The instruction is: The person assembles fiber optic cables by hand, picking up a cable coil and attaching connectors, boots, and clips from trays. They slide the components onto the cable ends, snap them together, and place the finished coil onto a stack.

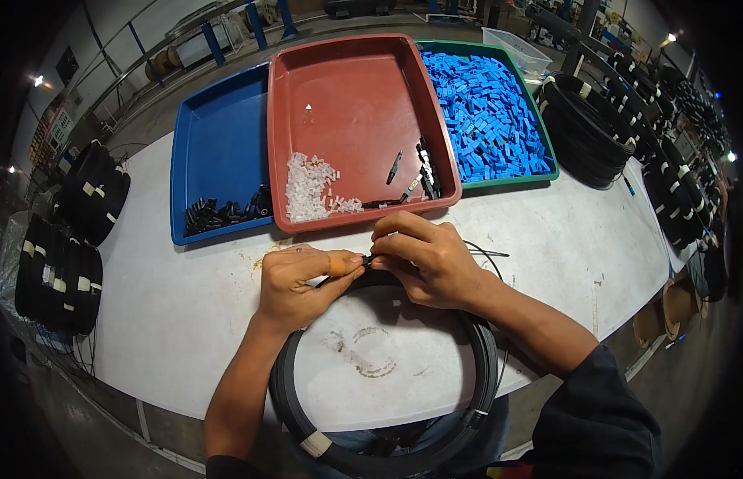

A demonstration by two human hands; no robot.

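Note:
A coil of black cable (285, 383) lies at the near edge of the table, its front part overhanging my lap. At the coil's far side my left hand (301, 275) pinches a small black connector (367, 260) between thumb and fingertips. An orange wrap covers one of its fingers. My right hand (426, 259) meets it from the right, fingertips closed at the same black piece; what exactly they grip is mostly hidden. A loose cable end (491, 254) sticks out beyond my right hand.
Behind my hands stand a blue tray (220, 104) with small black parts, a red tray (347, 88) with clear pieces (309, 188) and black connectors, and a green tray (543, 152) full of blue pieces (491, 116). More cable coils (583, 132) flank the table.

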